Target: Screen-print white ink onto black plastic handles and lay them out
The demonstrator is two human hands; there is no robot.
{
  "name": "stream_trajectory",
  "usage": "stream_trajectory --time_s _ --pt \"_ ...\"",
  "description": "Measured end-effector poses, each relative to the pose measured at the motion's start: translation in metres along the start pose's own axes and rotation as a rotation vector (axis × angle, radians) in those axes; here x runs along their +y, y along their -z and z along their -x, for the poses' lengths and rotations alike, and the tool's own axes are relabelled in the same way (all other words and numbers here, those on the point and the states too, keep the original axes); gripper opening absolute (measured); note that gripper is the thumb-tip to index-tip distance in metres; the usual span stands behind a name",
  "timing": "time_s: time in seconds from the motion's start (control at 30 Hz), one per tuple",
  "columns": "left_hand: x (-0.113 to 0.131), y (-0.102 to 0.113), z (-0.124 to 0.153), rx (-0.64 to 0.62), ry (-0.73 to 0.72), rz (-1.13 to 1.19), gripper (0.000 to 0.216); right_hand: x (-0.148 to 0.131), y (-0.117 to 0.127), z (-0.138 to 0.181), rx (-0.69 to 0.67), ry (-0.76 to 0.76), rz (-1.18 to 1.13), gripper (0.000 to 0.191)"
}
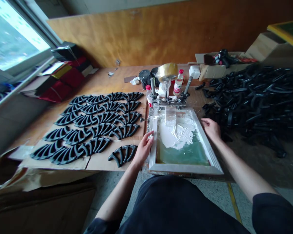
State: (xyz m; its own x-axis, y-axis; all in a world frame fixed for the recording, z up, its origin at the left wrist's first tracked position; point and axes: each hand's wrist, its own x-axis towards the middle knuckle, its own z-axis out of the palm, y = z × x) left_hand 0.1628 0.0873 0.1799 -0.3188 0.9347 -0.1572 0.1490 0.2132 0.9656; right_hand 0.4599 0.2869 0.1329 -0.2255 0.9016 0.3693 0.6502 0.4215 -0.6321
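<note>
A screen-printing frame [185,168] with a silver border lies before me. White ink [177,136] covers the upper part of its green mesh [183,157]. A pale scraper block [170,116] stands in the ink under the metal clamp [169,103]. My left hand [144,146] is at the frame's left side, fingers stretched and slightly apart. At the right border is my right hand [212,128], its fingers extended toward the edge. Neither hand visibly holds anything; whether the fingertips touch the frame is unclear. One black ribbed plastic part [123,154] lies left of my left hand.
Rows of black ribbed parts [85,120] cover cardboard on the left. A heap of black plastic pieces [254,100] fills the right. Behind the clamp stand red-capped bottles [178,84], a dark tub [145,78] and a tape roll [167,72]. An open carton [211,72] sits farther back.
</note>
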Motion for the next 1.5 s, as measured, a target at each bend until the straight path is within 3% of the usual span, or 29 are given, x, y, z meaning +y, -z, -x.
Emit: stream_trajectory --time_s 0.1,0.17,0.27,0.4,0.53,0.6,0.67,0.77,0.87,0.97,1.07,1.23,1.3,1.4,1.5 --pt "-0.037 -0.008 -0.008 0.022 0.053 -0.135 0.06 -0.037 -0.014 -0.023 0.102 0.101 0.03 0.045" --pt "-0.054 -0.013 -0.015 0.04 0.08 -0.223 0.057 -0.074 -0.03 -0.032 0.017 0.283 0.078 0.057" --pt "-0.068 -0.015 -0.022 0.051 0.091 -0.289 0.053 -0.112 -0.051 -0.032 -0.214 0.356 0.194 0.039" --pt "-0.073 -0.013 -0.024 0.041 0.1 -0.302 0.053 -0.113 -0.056 -0.001 -0.447 0.426 0.288 0.01" --pt "-0.073 -0.014 -0.022 0.055 0.111 -0.289 0.053 -0.097 -0.036 0.032 -0.587 0.748 0.217 0.032" --pt "-0.072 -0.014 -0.022 0.067 0.113 -0.283 0.052 -0.096 -0.026 0.034 -0.666 0.802 0.184 0.032" --pt "-0.072 -0.014 -0.022 0.066 0.111 -0.277 0.051 -0.099 -0.024 0.03 -0.689 0.742 0.177 0.023" --pt "-0.072 -0.014 -0.022 0.067 0.111 -0.262 0.051 -0.102 -0.031 0.03 -0.545 0.643 0.149 0.021" --pt "-0.069 -0.015 -0.021 0.075 0.121 -0.239 0.051 -0.096 -0.039 0.048 -0.441 0.699 0.085 0.036" --pt "-0.065 -0.015 -0.019 0.082 0.122 -0.215 0.051 -0.091 -0.037 0.056 -0.468 0.686 0.03 0.029" --pt "-0.057 -0.014 -0.017 0.068 0.114 -0.19 0.053 -0.101 -0.036 0.03 -0.402 0.54 0.031 0.024" --pt "-0.02 -0.004 -0.007 0.017 0.041 -0.046 0.059 -0.126 -0.021 -0.048 -0.241 0.38 0.131 0.056" --pt "0.004 -0.001 -0.003 0.033 -0.006 0.045 0.058 -0.115 0.002 -0.072 -0.158 0.294 0.13 0.055" --pt "0.046 0.0 -0.004 0.084 -0.078 0.171 0.062 -0.07 0.039 -0.085 0.023 0.101 0.053 0.04" --pt "0.082 -0.004 -0.019 0.12 -0.237 0.286 0.058 -0.024 0.04 -0.067 -0.001 -0.114 0.024 0.034"
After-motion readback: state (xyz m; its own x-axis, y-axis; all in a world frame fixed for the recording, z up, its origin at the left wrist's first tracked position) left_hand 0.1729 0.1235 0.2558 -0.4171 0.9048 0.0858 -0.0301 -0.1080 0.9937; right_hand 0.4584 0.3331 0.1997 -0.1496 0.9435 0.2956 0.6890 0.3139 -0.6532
